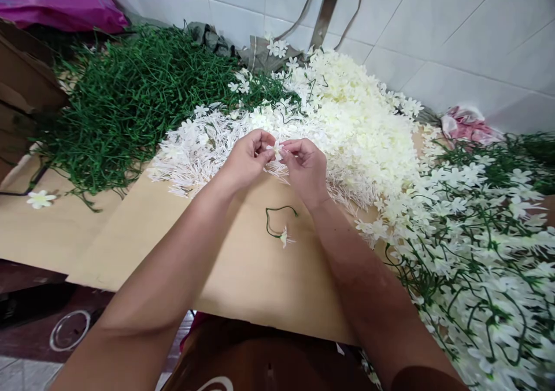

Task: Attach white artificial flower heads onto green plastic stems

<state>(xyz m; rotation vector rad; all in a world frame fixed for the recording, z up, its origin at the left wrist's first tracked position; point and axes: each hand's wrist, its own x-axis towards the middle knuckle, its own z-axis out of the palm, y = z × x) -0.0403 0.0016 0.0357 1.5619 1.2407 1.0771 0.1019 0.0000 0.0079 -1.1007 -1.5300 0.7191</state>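
Pinching one small flower [276, 150] between closed fingertips, the left hand [246, 161] and right hand [306, 170] meet above the cardboard [243, 275]; a green stem [277, 226] lies on it, nearer the right hand

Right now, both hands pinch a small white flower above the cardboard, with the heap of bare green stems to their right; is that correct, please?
Not quite: the head view shows the heap of bare green stems to their left, not right. The left hand and right hand do pinch the small white flower above the cardboard.
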